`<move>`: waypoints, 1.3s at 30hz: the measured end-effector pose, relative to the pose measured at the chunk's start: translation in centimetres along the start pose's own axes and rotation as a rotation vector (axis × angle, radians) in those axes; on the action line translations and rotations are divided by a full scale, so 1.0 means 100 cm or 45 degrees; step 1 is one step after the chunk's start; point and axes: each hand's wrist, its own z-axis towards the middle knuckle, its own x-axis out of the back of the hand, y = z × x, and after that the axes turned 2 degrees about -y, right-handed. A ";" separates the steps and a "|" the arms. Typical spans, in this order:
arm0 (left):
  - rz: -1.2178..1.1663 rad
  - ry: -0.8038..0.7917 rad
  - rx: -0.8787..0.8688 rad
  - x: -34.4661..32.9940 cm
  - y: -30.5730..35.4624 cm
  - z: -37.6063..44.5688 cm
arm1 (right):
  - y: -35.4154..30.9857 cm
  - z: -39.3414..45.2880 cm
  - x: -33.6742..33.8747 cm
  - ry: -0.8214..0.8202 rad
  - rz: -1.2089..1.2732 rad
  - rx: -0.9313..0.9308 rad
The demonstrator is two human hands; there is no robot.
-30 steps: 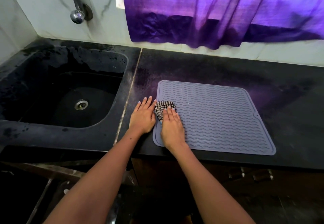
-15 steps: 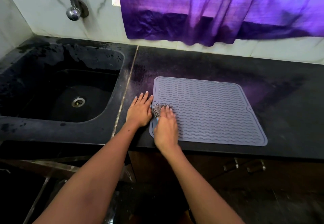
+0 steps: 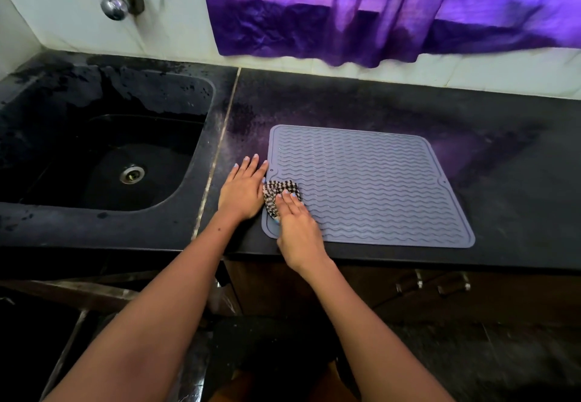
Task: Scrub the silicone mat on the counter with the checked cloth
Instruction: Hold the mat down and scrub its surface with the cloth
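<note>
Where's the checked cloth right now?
In the head view the checked cloth lies on the silicone mat's left edge, under the right hand's fingers, beside the left hand.

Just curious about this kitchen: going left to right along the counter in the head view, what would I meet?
Black sink with steel drain → flat left hand → checked cloth under the right hand → grey ribbed silicone mat.
</note>
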 end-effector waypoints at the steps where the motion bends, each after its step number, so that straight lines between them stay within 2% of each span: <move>1: -0.003 0.004 -0.003 0.001 0.001 0.000 | 0.001 0.002 0.002 0.047 0.097 -0.047; 3: -0.011 0.001 -0.001 0.002 0.001 0.000 | 0.005 0.014 0.005 0.138 0.448 -0.296; 6: -0.015 0.003 0.014 0.003 0.001 -0.001 | 0.011 0.033 0.030 0.241 1.383 -0.765; 7: -0.017 0.003 0.015 0.003 0.002 -0.001 | 0.016 0.037 0.038 0.315 1.520 -0.868; 8: -0.020 0.003 0.016 0.003 0.002 -0.001 | 0.019 0.036 0.045 0.396 1.459 -0.880; 9: -0.020 0.004 0.016 0.003 0.002 -0.001 | 0.019 0.031 0.049 0.472 1.255 -0.831; 12: -0.024 0.009 0.013 0.002 0.001 -0.001 | 0.016 0.013 0.043 0.587 0.615 -0.538; 13: -0.027 0.012 0.012 0.002 0.001 -0.001 | 0.018 0.011 0.032 0.539 0.503 -0.451; 16: -0.031 0.013 0.008 0.002 0.002 -0.002 | 0.026 0.003 0.000 0.215 0.093 -0.244; 18: -0.032 0.006 0.017 0.002 0.003 -0.002 | 0.032 0.000 -0.008 0.160 -0.028 -0.171; 23: -0.111 -0.002 0.079 0.004 0.009 -0.004 | 0.045 0.002 0.001 0.017 -0.133 -0.062; 29: 0.019 -0.076 0.133 -0.003 0.017 -0.022 | 0.061 0.005 0.008 -0.022 -0.118 0.118; 33: 0.040 -0.033 0.162 -0.003 0.019 -0.025 | 0.077 0.012 0.026 -0.100 -0.098 0.254; 35: 0.024 -0.003 0.174 -0.003 0.020 -0.024 | 0.079 0.014 0.038 -0.034 0.115 0.106; 37: 0.015 0.015 0.173 -0.003 0.020 -0.024 | 0.079 0.016 0.049 0.170 0.387 -0.120; 39: 0.012 0.023 0.175 -0.004 0.020 -0.025 | 0.076 0.011 0.053 0.307 0.366 -0.210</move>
